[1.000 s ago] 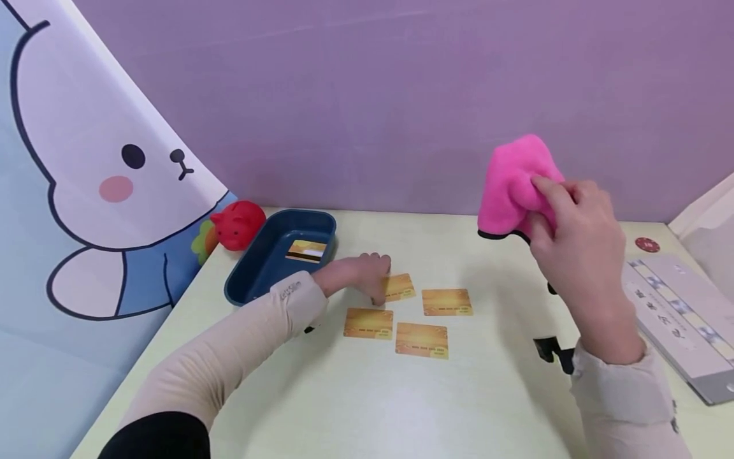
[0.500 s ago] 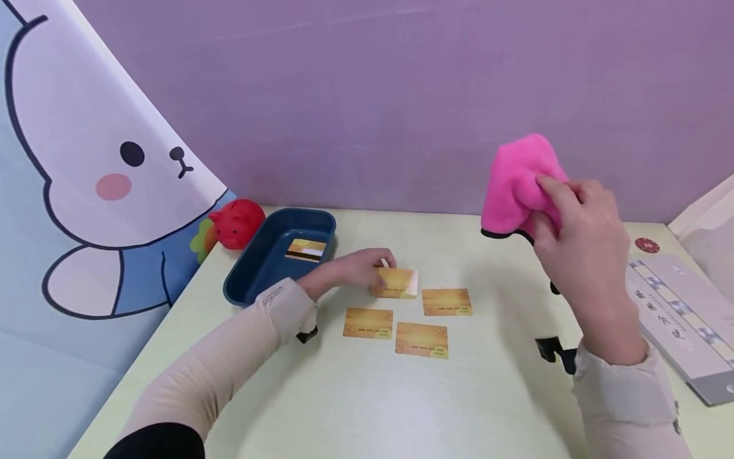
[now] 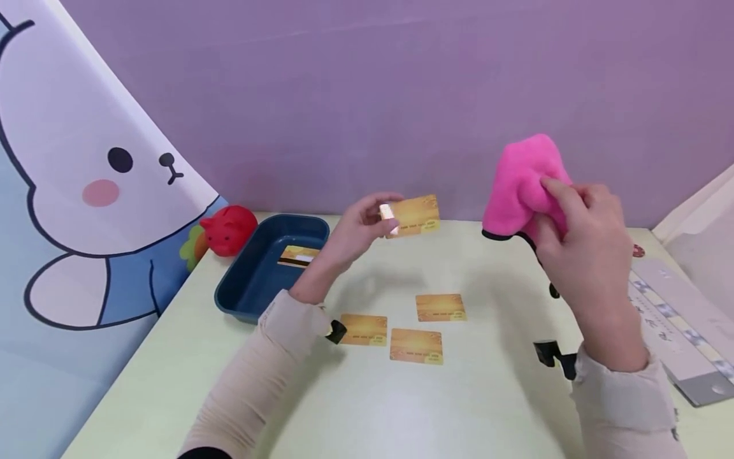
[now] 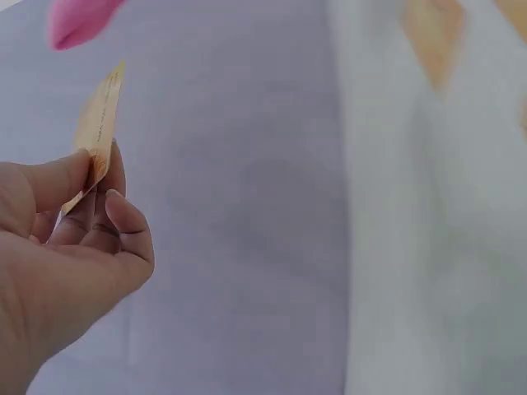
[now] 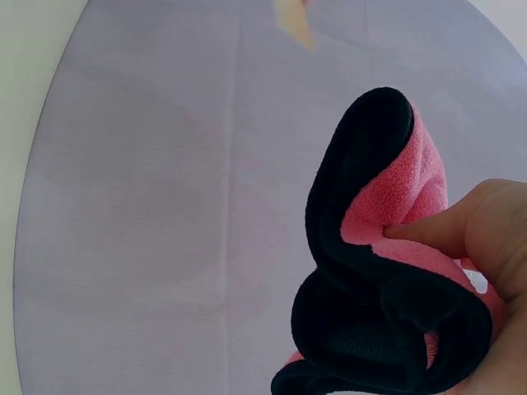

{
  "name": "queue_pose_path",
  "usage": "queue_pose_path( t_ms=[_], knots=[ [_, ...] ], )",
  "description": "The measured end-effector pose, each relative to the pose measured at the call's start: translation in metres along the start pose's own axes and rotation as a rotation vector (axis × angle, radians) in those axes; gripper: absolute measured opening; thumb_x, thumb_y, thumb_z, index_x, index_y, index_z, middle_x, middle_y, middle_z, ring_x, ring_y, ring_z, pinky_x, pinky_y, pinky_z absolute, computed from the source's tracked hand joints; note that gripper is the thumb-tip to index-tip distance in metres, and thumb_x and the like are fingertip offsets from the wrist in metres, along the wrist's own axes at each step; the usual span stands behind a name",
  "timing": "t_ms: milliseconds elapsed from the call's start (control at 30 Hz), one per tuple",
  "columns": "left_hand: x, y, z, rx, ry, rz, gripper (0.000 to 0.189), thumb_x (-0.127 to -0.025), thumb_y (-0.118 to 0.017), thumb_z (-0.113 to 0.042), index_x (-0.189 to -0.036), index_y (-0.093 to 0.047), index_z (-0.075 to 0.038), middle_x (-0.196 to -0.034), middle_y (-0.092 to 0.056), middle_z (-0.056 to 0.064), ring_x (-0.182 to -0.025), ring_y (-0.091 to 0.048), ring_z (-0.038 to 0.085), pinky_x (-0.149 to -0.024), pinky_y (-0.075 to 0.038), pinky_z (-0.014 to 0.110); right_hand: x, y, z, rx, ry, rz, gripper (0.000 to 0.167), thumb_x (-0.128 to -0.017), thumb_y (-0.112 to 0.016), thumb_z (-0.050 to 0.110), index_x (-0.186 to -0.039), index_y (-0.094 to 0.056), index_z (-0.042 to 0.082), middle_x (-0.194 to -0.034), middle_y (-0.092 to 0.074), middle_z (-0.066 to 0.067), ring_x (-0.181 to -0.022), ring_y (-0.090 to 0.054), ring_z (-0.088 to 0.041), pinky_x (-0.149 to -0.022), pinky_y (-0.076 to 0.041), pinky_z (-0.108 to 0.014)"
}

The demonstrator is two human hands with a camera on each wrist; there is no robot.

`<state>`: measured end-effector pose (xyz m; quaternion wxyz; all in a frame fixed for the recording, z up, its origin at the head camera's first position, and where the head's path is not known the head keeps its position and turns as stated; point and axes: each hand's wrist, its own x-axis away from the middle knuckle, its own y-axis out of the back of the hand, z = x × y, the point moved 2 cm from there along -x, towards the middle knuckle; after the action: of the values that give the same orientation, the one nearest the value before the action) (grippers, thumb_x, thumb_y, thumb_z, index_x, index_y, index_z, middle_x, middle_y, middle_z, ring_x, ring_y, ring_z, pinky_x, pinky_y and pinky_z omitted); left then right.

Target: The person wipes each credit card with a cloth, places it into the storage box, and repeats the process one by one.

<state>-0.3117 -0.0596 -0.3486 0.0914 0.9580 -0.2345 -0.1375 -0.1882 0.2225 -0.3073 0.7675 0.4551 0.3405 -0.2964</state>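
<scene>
My left hand [image 3: 351, 237] pinches a gold bank card [image 3: 415, 215] by its left end, thumb in front, raised above the table. In the left wrist view the card [image 4: 100, 123] stands almost edge-on between thumb and fingers. To the right, my right hand [image 3: 590, 255] grips a bunched pink cloth [image 3: 524, 185] in the air. Its black edging [image 5: 329, 206] folds in loops in the right wrist view. Three more gold cards lie face up on the table: one at the back [image 3: 441, 307], one at left [image 3: 364, 330] and one in front [image 3: 417, 347].
A dark blue tray [image 3: 232, 299] behind my left forearm holds another card [image 3: 295, 255], stripe side up. Beside it sits a red piggy bank [image 3: 229, 231]. At right are a grey flat box [image 3: 682, 338] and a red chip [image 3: 638, 251]. A purple backdrop [image 3: 367, 108] rises behind the table.
My left hand has picked a gold card up off the table and lifted it up and to the right. My right hand keeps hold of the pink cloth, nearly still.
</scene>
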Motion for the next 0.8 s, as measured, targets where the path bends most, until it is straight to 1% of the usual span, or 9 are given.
queue_pose_path(
  t_ms=[67,167,233,333,433,500,600,700,800],
  knots=[
    [-0.002,-0.004,-0.003,0.073,-0.028,-0.022,0.044,-0.098,-0.062,-0.005,-0.141,-0.054,-0.010,-0.084,-0.059,0.007,-0.079,-0.054,0.016,-0.076,-0.051,0.024,0.001,-0.001,0.000,-0.001,-0.005,-0.002,0.037,-0.093,-0.059,0.011,-0.129,-0.067,0.005,-0.108,-0.060,-0.031,-0.100,-0.053,-0.047,-0.066,-0.038,-0.060],
    [-0.006,-0.011,-0.004,0.183,-0.030,-0.045,0.047,-0.097,-0.062,-0.002,-0.143,-0.051,-0.007,-0.077,-0.059,-0.004,-0.080,-0.057,0.013,-0.083,-0.051,0.025,0.002,-0.001,0.000,-0.001,-0.013,-0.004,0.037,-0.093,-0.059,0.010,-0.129,-0.067,0.006,-0.109,-0.060,-0.031,-0.101,-0.054,-0.047,-0.066,-0.038,-0.061],
    [-0.007,-0.015,-0.003,0.242,-0.013,-0.060,0.044,-0.097,-0.061,-0.002,-0.140,-0.051,-0.006,-0.085,-0.067,-0.005,-0.084,-0.062,0.011,-0.086,-0.051,0.026,0.003,0.000,-0.001,-0.003,-0.015,-0.008,0.038,-0.093,-0.059,0.010,-0.129,-0.067,0.006,-0.110,-0.060,-0.031,-0.102,-0.054,-0.047,-0.067,-0.039,-0.063],
    [-0.007,-0.020,-0.002,0.288,0.006,-0.073,0.040,-0.098,-0.060,-0.002,-0.137,-0.053,-0.004,-0.106,-0.074,0.003,-0.093,-0.067,0.012,-0.087,-0.052,0.026,0.003,0.000,-0.002,0.002,-0.019,-0.011,0.038,-0.093,-0.059,0.011,-0.130,-0.066,0.006,-0.110,-0.060,-0.031,-0.103,-0.054,-0.046,-0.068,-0.041,-0.064],
    [-0.006,-0.024,0.002,0.292,0.016,-0.076,0.040,-0.099,-0.060,-0.003,-0.138,-0.055,-0.007,-0.107,-0.072,0.007,-0.094,-0.065,0.013,-0.087,-0.053,0.026,0.003,-0.001,-0.002,0.004,-0.022,-0.015,0.039,-0.093,-0.060,0.011,-0.131,-0.066,0.007,-0.110,-0.060,-0.031,-0.104,-0.054,-0.045,-0.068,-0.042,-0.065],
    [-0.005,-0.027,0.004,0.284,0.018,-0.086,0.041,-0.098,-0.061,-0.003,-0.139,-0.057,-0.009,-0.100,-0.070,0.005,-0.092,-0.063,0.013,-0.086,-0.053,0.026,0.003,-0.002,-0.002,-0.003,-0.024,-0.026,0.038,-0.093,-0.060,0.012,-0.131,-0.066,0.008,-0.109,-0.060,-0.030,-0.104,-0.054,-0.045,-0.069,-0.043,-0.065],
    [-0.004,-0.030,0.007,0.260,0.012,-0.130,0.043,-0.097,-0.063,-0.004,-0.139,-0.058,-0.012,-0.090,-0.067,-0.002,-0.088,-0.060,0.013,-0.086,-0.053,0.025,0.004,-0.003,0.000,-0.026,-0.017,-0.047,0.038,-0.092,-0.061,0.011,-0.129,-0.068,0.009,-0.109,-0.061,-0.029,-0.105,-0.054,-0.045,-0.071,-0.043,-0.065],
    [-0.004,-0.034,0.009,0.231,-0.011,-0.176,0.043,-0.097,-0.064,-0.005,-0.139,-0.058,-0.013,-0.087,-0.069,-0.007,-0.087,-0.062,0.012,-0.086,-0.053,0.025,0.005,-0.006,0.003,-0.046,0.017,-0.055,0.037,-0.091,-0.063,0.010,-0.127,-0.069,0.008,-0.107,-0.062,-0.029,-0.104,-0.055,-0.045,-0.074,-0.043,-0.063],
    [-0.006,-0.040,0.009,0.207,-0.038,-0.211,0.040,-0.096,-0.064,-0.004,-0.136,-0.059,-0.012,-0.084,-0.069,-0.006,-0.083,-0.062,0.012,-0.082,-0.052,0.025,0.006,-0.010,0.007,-0.053,0.078,-0.022,0.037,-0.091,-0.062,0.010,-0.128,-0.068,0.006,-0.108,-0.062,-0.029,-0.103,-0.054,-0.045,-0.079,-0.044,-0.060]
  ],
)
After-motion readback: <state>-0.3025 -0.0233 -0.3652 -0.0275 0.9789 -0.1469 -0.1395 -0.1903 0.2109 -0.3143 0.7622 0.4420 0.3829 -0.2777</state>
